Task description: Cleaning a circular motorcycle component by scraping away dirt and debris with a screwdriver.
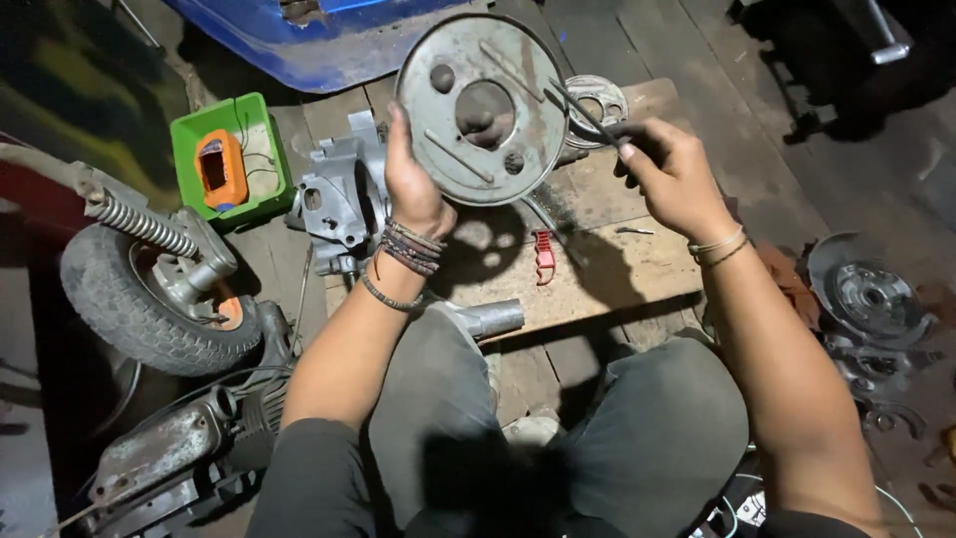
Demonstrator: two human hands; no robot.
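A: Nearest, left hand point(410, 184), curled on the rim of the round metal backing plate point(483, 110), held upright above the wooden board point(597, 269).
B: Right hand point(669, 171)?
A: Pinched on a thin dark pick-like tool point(581, 112), tip at the plate's right edge.
B: Handling?
A: Probably stiff, rigid steel, moderately heavy, dusty; edges possibly sharp. Best gripped at the rim or through the centre hole.
B: Farther off?
A: Grey engine casing point(339, 194), green tray point(231, 159), small wheel point(149, 299) at left.
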